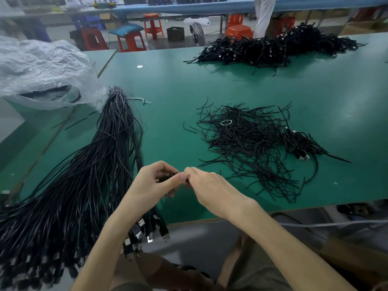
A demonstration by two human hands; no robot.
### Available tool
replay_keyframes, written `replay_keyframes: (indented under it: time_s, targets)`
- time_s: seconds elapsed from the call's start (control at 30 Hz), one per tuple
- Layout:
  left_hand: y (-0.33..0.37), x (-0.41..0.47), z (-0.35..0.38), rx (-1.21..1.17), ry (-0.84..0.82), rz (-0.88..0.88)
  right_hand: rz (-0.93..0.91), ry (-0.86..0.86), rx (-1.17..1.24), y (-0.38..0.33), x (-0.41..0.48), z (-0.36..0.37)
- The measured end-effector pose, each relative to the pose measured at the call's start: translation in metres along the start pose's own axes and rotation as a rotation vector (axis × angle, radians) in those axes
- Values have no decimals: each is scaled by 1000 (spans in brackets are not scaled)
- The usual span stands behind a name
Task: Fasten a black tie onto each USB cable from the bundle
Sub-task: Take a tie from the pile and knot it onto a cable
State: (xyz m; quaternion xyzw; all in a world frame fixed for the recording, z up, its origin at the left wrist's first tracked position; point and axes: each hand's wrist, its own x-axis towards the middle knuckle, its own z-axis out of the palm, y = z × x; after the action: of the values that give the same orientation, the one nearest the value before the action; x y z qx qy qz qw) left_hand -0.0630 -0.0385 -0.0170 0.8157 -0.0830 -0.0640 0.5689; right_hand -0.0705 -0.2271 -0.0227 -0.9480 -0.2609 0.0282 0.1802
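Left hand and right hand meet fingertip to fingertip, both pinching one black cable crosswise between them, tie heap lying forward-right, nearest the right hand

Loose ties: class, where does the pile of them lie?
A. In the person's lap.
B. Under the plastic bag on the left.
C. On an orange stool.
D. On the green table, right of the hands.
D: the ties lie spread on the table, beyond and right of the left hand and right hand, which hold a cable; the bundle lies on the left.
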Motion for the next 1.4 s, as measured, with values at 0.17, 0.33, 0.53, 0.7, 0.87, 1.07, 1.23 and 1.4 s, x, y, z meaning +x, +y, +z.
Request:
replay_keyframes:
  time_s: [0.17, 0.33, 0.53, 0.7, 0.87, 1.07, 1.23, 1.4]
  targets:
    - [2, 0, -10, 336, -199, 18, -22, -60, -76, 1, -2, 0]
    - [13, 3, -5, 663, -273, 37, -27, -90, -94, 1, 2, -1]
    - [11, 5, 5, 682, -145, 98, 34, -77, 70, 6, 0, -9]
    - [-1, 6, 3, 565, -44, 117, 50, -57, 138, 5, -2, -12]
    - [-7, 9, 4, 474, -64, 124, -9, 36, 237, 11, -3, -4]
    - [-5, 7, 2, 91, -352, -97, -127, 138, 103, 19, -6, -5]
    - [0, 7, -3, -96, -485, -186, -176, 198, 65, 18, -5, -8]
    - [1, 19, 4, -23, -330, -90, -166, 265, 67, 22, 4, -11]
